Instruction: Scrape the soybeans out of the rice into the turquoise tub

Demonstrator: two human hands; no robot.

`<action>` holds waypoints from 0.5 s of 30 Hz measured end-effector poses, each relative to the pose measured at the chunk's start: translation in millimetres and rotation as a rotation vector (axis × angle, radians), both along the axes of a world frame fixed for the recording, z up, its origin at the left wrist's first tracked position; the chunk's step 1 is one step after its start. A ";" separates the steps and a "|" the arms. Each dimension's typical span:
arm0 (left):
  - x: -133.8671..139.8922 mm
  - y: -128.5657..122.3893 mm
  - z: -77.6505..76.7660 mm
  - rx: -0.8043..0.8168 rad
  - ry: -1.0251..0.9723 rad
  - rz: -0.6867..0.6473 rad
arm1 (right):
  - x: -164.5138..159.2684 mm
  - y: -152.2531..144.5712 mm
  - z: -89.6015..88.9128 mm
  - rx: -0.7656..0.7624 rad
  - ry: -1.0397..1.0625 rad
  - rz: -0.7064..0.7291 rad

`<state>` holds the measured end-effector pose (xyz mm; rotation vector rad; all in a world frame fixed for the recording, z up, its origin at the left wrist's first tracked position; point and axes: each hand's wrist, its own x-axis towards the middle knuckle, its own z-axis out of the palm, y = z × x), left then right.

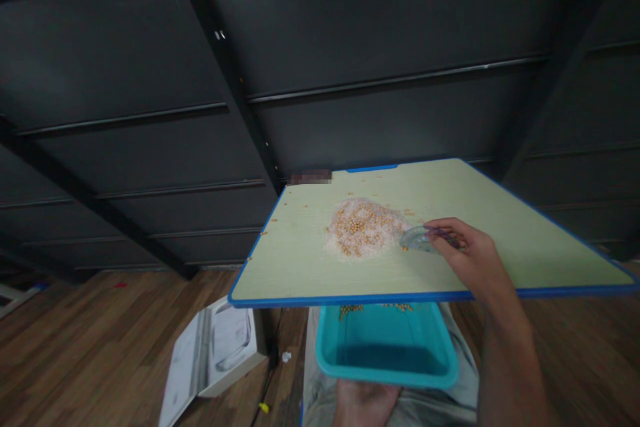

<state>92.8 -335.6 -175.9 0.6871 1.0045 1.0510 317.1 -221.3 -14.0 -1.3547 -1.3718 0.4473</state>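
My right hand (pixel 463 250) rests on a pale green table top with a blue rim (pixel 350 297) and grips a small clear plastic scoop (pixel 417 238). The scoop touches the right edge of a heap of white grains mixed with yellow beans (pixel 363 227). Below the table's near edge, a turquoise plastic tub (pixel 387 347) sits on my lap with a few beans at its far side. My left hand (pixel 365 403) lies under the tub's near rim and holds it up.
Loose beans are scattered over the table top around the heap. A dark metal wall with slanted beams (pixel 235 93) stands behind. On the wooden floor at the left lies an open white box (pixel 215 353), with small bits beside it.
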 end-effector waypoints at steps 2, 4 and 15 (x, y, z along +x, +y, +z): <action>-0.5 -1.5 -3.8 0.024 0.051 -0.012 | 0.3 -2.5 2.4 -0.017 0.006 0.057; -1.5 -1.4 -5.2 0.008 0.023 -0.036 | 1.0 -6.0 5.4 -0.038 0.019 0.159; -2.5 -0.2 5.8 -0.023 0.039 -0.015 | 1.1 -7.3 4.0 -0.057 0.050 0.251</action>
